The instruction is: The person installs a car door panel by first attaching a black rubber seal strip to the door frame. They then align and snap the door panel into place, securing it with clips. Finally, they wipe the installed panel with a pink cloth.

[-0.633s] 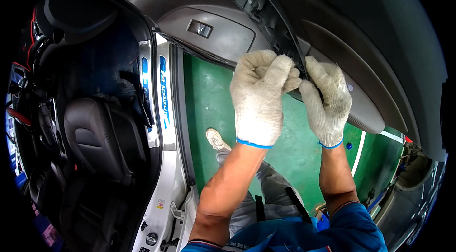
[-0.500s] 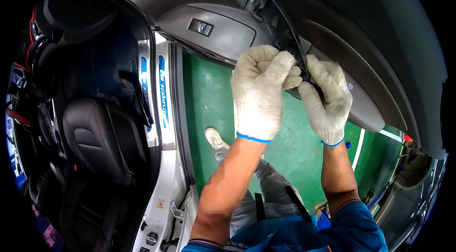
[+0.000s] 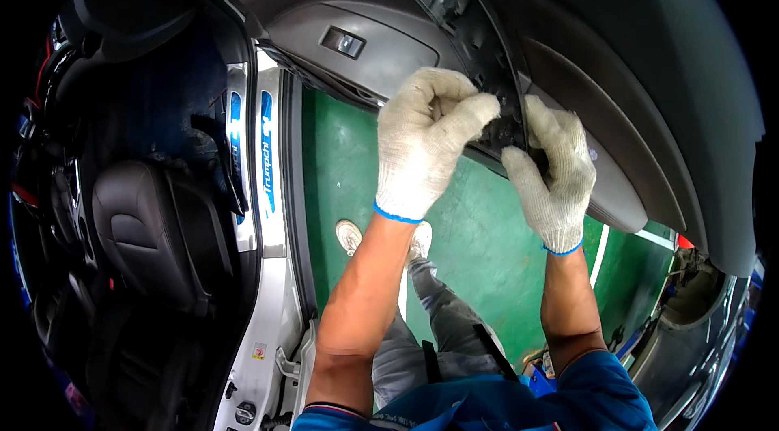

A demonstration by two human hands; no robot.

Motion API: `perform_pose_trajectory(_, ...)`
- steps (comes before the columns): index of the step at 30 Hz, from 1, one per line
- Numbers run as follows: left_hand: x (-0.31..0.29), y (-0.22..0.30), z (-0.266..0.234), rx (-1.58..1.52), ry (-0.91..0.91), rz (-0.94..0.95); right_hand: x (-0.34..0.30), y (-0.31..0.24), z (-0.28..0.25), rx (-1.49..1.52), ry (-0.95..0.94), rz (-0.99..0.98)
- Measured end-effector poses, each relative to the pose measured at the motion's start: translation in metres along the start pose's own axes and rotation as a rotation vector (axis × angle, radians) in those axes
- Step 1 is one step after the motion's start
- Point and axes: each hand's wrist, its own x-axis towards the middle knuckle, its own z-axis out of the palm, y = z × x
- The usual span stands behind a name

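A black plastic trim strip (image 3: 456, 15) with clips and ribs along its inner face curves down a car door panel. My left hand (image 3: 422, 139), in a white knitted glove, is just left of the strip's lower end. Its fingers are curled and its thumb is bent toward them; whether anything small sits between them is hidden. On the other side, my right hand (image 3: 561, 167), gloved the same way, has thumb and fingers closed around the strip's thin lower edge.
The door's grey armrest panel holds a window switch (image 3: 343, 42). A brown door pocket (image 3: 600, 82) curves at right. At left, a dark car seat (image 3: 166, 228) stands behind the white sill (image 3: 276, 269). Below lies a green floor (image 3: 479, 269) with white lines.
My left hand has drawn slightly left, its fingers now curled in away from the strip. The right hand stays at the strip's edge. A second shoe has come into view.
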Motion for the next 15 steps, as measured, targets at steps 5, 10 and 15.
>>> perform_pose_trajectory(5, 0.007, -0.008, 0.007, 0.148, 0.053, 0.134, -0.001, 0.001, -0.006, -0.057, -0.033, -0.009)
perform_pose_trajectory(10, 0.008, -0.006, 0.01, 0.158, 0.064, 0.138, 0.001, 0.003, -0.007, -0.084, -0.029, -0.085)
perform_pose_trajectory(15, -0.021, -0.012, -0.015, 0.162, 0.143, 0.163, -0.001, 0.001, -0.004, -0.034, -0.044, 0.013)
